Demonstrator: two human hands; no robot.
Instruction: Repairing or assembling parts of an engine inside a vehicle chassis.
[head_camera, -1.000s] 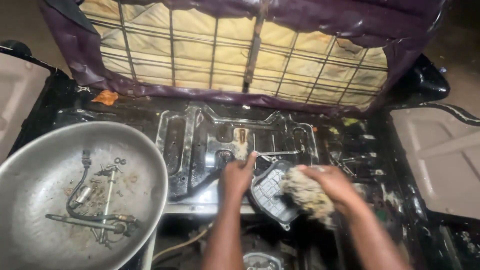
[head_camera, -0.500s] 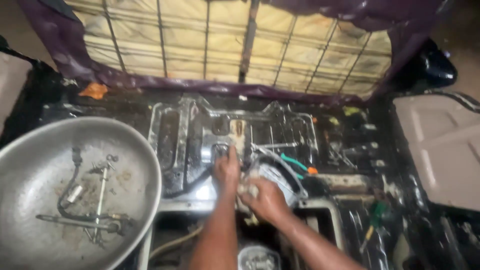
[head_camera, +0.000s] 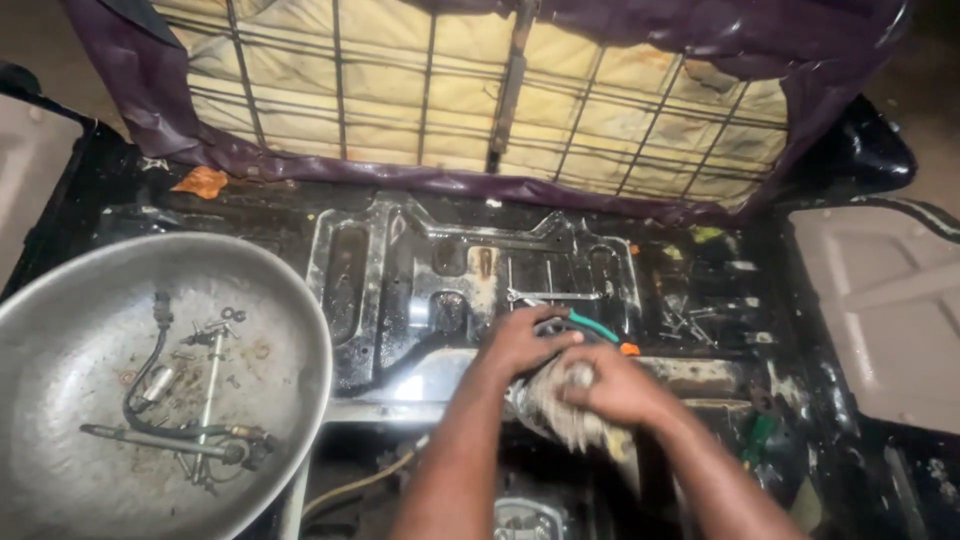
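Note:
My left hand rests on a round grey metal part set in the greasy black frame, fingers curled over its top. My right hand is closed around a dirty pale rag and presses it against the same part from the front. The two hands touch each other over the part, so most of it is hidden. A green cable and a small orange bit poke out just behind my right hand.
A large metal bowl at the left holds a hose, rods and several bolts. A raised seat underside with wire grid and yellow foam fills the back. A spanner lies on the frame. Grey panels flank the right.
My right hand with the rag has come in from the right and now presses on the metal part beside my left hand. The view has shifted slightly.

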